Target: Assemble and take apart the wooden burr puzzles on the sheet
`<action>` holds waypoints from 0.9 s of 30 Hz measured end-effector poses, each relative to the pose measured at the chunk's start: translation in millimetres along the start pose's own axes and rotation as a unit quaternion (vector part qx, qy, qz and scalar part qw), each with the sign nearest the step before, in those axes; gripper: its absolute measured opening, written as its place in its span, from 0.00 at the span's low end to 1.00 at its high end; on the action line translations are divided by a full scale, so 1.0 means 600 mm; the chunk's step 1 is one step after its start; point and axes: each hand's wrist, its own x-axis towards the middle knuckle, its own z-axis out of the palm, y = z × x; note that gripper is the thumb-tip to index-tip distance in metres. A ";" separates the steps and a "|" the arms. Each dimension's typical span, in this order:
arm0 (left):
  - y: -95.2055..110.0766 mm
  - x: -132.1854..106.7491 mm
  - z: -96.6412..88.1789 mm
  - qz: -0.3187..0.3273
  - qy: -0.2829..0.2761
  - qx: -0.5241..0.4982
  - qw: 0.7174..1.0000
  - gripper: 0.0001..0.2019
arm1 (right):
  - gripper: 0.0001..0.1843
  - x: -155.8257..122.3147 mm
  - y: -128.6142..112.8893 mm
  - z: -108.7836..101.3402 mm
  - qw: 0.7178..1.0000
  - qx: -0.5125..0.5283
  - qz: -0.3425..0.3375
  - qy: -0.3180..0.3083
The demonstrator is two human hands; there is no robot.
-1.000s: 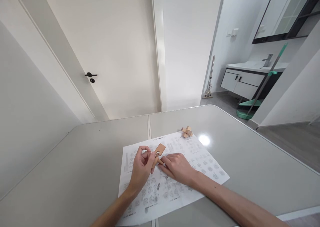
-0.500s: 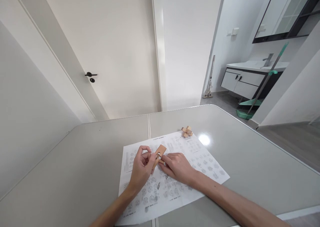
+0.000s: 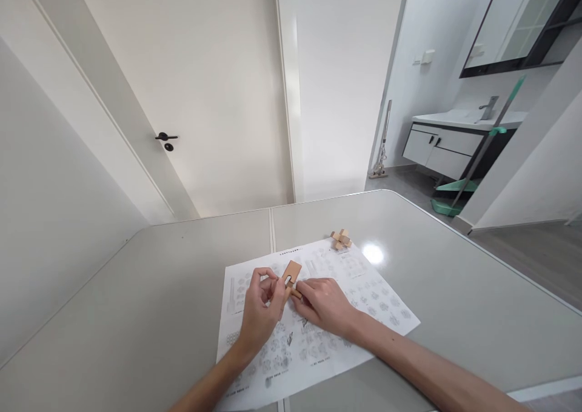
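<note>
My left hand (image 3: 260,306) pinches a flat wooden puzzle piece (image 3: 290,273) with a slot in it, held upright above a printed instruction sheet (image 3: 364,291). My right hand (image 3: 324,303) is closed on a thin wooden stick (image 3: 295,292) that meets the slotted piece at its lower end. Both hands touch over the middle of the sheet. An assembled wooden cross-shaped puzzle (image 3: 341,239) rests on the sheet's far right corner.
The sheet lies on a grey table (image 3: 136,291) with a seam down its middle. Behind it are a white door with a black handle (image 3: 165,137), and at the right a bathroom with a vanity (image 3: 450,142), a mop and a green dustpan (image 3: 448,197).
The hands and the wooden pieces have stayed almost in place; the view has shifted down slightly and the left fingers have closed a little tighter on the slotted piece.
</note>
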 end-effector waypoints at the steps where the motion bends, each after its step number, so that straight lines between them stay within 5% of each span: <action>1: -0.001 0.000 0.000 -0.002 0.000 -0.004 1.000 0.14 | 0.14 0.000 0.000 0.001 1.000 -0.004 -0.002 0.001; 27: 0.011 0.002 0.002 -0.002 0.018 0.036 0.999 0.16 | 0.12 -0.001 0.001 0.000 1.000 -0.014 -0.024 -0.005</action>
